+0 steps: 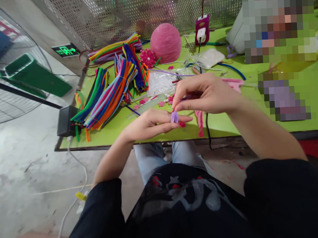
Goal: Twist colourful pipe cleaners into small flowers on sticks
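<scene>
Right hand [208, 93]: we see it bent downward, thumb and forefinger pinched on the top of a small purple loop [174, 116] of fuzzy wire.
Left hand [154, 124]: we see the fingers stretched almost straight beneath the right hand, and the loop touches them; we cannot tell whether they grip it.
Purple loop: it hangs between both hands, above the near edge of the green table [255, 124].
Just beside the hands: we make out pink scraps [200, 119] on the table.
Farther left: a fanned bundle of coloured pipe cleaners [112, 94].
Behind the hands: a clear bag of beads [159, 81], then a pink flower [147, 58] and a pink ball [165, 42].
Far edge: a magenta power strip [202, 29] with a white plug in it.
Left corner: a black box [65, 120] sits beside the table.
</scene>
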A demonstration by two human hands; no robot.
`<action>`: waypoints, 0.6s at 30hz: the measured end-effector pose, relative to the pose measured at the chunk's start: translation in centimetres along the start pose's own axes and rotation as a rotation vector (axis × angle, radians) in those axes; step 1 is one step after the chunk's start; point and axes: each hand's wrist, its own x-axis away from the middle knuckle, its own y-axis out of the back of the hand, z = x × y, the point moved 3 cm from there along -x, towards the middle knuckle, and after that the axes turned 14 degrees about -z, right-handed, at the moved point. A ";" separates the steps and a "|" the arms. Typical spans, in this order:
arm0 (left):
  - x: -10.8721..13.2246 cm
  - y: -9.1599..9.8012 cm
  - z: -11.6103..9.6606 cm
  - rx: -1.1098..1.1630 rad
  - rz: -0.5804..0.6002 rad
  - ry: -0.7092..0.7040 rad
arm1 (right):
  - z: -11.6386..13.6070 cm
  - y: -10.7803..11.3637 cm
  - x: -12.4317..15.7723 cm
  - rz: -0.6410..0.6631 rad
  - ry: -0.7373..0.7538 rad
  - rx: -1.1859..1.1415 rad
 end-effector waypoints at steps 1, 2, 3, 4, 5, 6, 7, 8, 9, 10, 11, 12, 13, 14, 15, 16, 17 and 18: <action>0.2 0.0 0.3 0.050 -0.062 0.006 | -0.7 -0.6 0.1 -0.039 -0.027 -0.077; 0.4 0.0 0.7 0.086 -0.157 0.014 | -1.2 -1.2 0.3 -0.106 -0.035 -0.142; 0.5 0.0 1.1 0.096 -0.266 0.025 | -1.6 -1.9 0.6 -0.190 -0.037 -0.162; 0.6 0.0 1.4 0.083 -0.364 0.041 | -1.8 -2.4 1.0 -0.267 -0.033 -0.140; 0.7 0.0 1.7 0.051 -0.438 0.060 | -1.7 -2.9 1.5 -0.329 -0.019 -0.093; 0.7 0.0 1.8 0.011 -0.488 0.077 | -1.4 -3.3 2.0 -0.367 -0.007 -0.007; 0.6 0.0 1.8 -0.035 -0.515 0.085 | -0.9 -3.6 2.5 -0.392 0.020 0.103; 0.5 0.0 1.7 -0.090 -0.520 0.087 | -0.2 -3.6 3.0 -0.400 0.056 0.226; 0.4 0.1 1.4 -0.153 -0.508 0.084 | 0.5 -3.5 3.4 -0.392 0.095 0.352; 0.3 0.2 1.1 -0.222 -0.479 0.079 | 1.2 -3.3 3.6 -0.369 0.126 0.472; 0.1 0.2 0.9 -0.293 -0.433 0.082 | 1.8 -2.9 3.7 -0.320 0.142 0.579; 0.1 0.3 0.6 -0.358 -0.374 0.095 | 2.3 -2.5 3.6 -0.254 0.159 0.659; 0.0 0.3 0.4 -0.402 -0.302 0.122 | 2.6 -1.9 3.3 -0.175 0.178 0.711; 0.0 0.3 0.3 -0.414 -0.231 0.151 | 2.8 -1.4 2.9 -0.085 0.203 0.731; 0.1 0.2 0.2 -0.385 -0.164 0.177 | 2.9 -0.7 2.4 -0.007 0.235 0.718; 0.3 0.1 0.2 -0.321 -0.107 0.205 | 2.9 -0.1 1.8 0.057 0.254 0.691; 0.5 0.1 0.2 -0.222 -0.070 0.226 | 2.7 0.5 1.2 0.105 0.262 0.620; 0.8 0.0 0.3 -0.097 -0.051 0.243 | 2.5 0.9 0.6 0.132 0.241 0.513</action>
